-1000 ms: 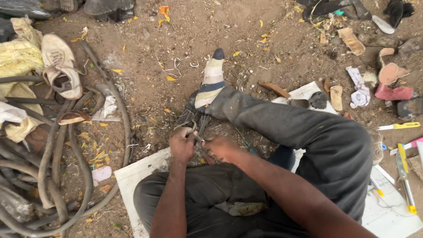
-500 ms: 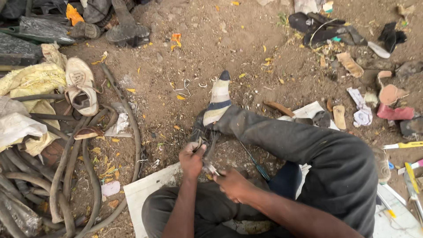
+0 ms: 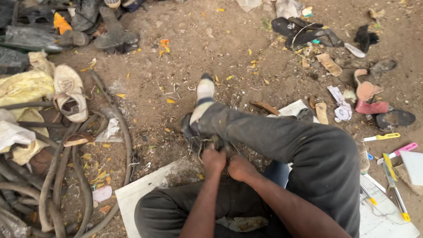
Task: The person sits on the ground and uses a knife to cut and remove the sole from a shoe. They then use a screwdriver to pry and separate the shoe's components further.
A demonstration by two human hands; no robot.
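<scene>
Compared with half a second ago, the view sits closer and the two hands have drawn together. The left hand [image 3: 214,159] and right hand [image 3: 240,168] now touch side by side, both grips curled shut on a dark shoe [image 3: 199,135] lying on the dirt ground [image 3: 211,48] just under the bent leg [image 3: 282,136]. That leg crosses over the work and hides part of the shoe. Farther left lie a pale sneaker [image 3: 69,92] and rubber hoses [image 3: 57,176]; yellow-handled tools [image 3: 392,176] rest at the right.
</scene>
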